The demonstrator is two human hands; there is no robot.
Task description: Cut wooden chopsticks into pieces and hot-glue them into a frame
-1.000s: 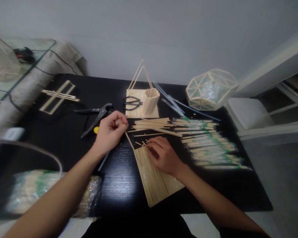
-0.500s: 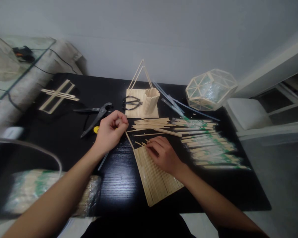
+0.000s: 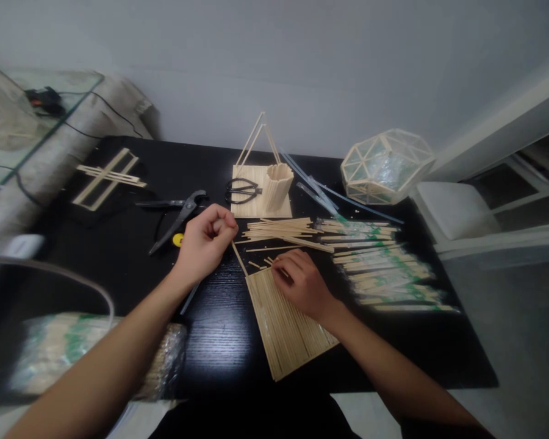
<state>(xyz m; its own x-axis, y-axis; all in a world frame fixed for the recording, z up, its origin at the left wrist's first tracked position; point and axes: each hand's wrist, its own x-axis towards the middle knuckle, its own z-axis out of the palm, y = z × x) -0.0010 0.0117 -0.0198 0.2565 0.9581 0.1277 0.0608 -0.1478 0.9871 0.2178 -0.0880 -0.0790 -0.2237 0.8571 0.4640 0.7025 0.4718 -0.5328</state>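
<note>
My left hand (image 3: 209, 238) is closed in a pinch on the upper end of a thin wooden stick (image 3: 240, 259). The stick's lower end meets the top left corner of a flat panel of sticks laid side by side (image 3: 286, 329). Over the panel's top edge lies my right hand (image 3: 299, 283), its fingers curled together; what they hold, if anything, is hidden. Short cut stick pieces (image 3: 255, 265) are scattered just left of its fingertips. Behind the hands is a pile of loose sticks (image 3: 279, 228).
A stick-built base with a cup (image 3: 278, 189) and black-handled scissors (image 3: 242, 191) stands at the back. Pliers (image 3: 178, 222) lie left, glue sticks (image 3: 320, 192) and wrapped sticks (image 3: 388, 268) right. A polyhedral frame (image 3: 387, 166) and a plastic-wrapped bundle (image 3: 59, 350) flank them.
My right hand has shifted very slightly right and away along the panel's top edge. My left hand keeps its pinch on the stick, almost still.
</note>
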